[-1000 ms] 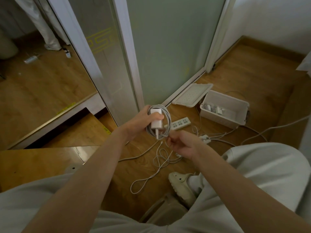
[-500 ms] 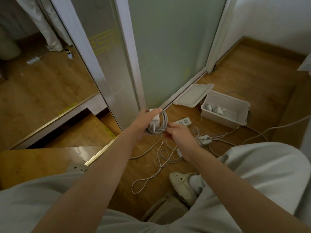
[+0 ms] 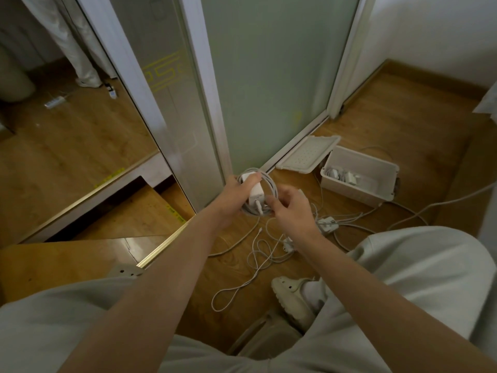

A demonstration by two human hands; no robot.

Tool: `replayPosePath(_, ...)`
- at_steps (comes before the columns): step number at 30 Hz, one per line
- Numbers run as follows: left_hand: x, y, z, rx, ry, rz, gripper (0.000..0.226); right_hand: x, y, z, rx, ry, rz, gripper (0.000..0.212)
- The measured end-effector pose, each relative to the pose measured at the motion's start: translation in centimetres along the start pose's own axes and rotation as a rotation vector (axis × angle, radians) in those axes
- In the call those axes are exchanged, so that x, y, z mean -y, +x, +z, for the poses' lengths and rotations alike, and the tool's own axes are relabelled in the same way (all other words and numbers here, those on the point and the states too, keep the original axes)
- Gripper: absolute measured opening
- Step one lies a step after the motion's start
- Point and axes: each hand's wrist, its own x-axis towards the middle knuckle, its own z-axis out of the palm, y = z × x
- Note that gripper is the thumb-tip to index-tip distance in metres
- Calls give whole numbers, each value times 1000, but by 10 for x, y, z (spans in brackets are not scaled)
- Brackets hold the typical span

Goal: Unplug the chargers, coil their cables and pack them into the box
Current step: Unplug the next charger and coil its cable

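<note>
The left hand (image 3: 231, 196) pinches the white charger (image 3: 255, 193) with its coiled cable (image 3: 269, 181), thumb on top. The right hand (image 3: 291, 208), grip loosely curled, touches the coil's near edge. The charger's long axis tilts toward the viewer, connector end lowest. The open box (image 3: 357, 181) sits to the right on the floor (image 3: 403, 125).

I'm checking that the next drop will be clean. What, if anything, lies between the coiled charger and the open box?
Nothing visible blocks it. The charger, held in the left hand, is up off the floor; the box is open-topped, its lid off beside it, with room beside the chargers inside.
</note>
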Motion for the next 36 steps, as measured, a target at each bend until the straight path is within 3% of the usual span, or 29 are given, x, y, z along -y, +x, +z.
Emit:
replayPosePath(2, 9, 2, 2, 22, -110, -53, 97, -1, 1, -2, -57, 111, 38, 28)
replayPosePath(3, 12, 0, 5, 22, -152, -56, 93, -3, 1, -3, -82, 165, 67, 29)
replayPosePath(7, 24, -6, 11, 80, -207, -28, 47, -11, 3, -2, -103, 365, 226, 34)
replayPosePath(12, 18, -12, 6, 116, -196, 29, 47, -10, 2, -10, 78, 678, 303, 45)
replayPosePath(14, 16, -12, 5, 78, -199, 63, 45, -6, 2, -14, 125, 555, 239, 44)
replayPosePath(18, 10, -19, 10, -33, -150, 119, 30, 4, 5, -16, 78, 1, 11, 26)
replayPosePath(21, 9, -20, 12, -76, -166, 140, 31, 7, 8, -14, 139, 2, 58, 24)
replayPosePath(27, 0, -4, 11, -120, -245, 135, 40, 10, 20, -8, 78, -32, -24, 55)
replayPosePath(31, -1, 12, 17, -164, -242, 139, 43, 6, 32, -11, -95, -167, -128, 69)
replayPosePath(34, -4, 23, 21, -223, -233, 153, 42, 4, 44, -15, -171, -137, -111, 81)
replayPosePath(36, -6, 31, 23, -213, -211, 153, 41, 3, 47, -19, -171, -429, -117, 76)
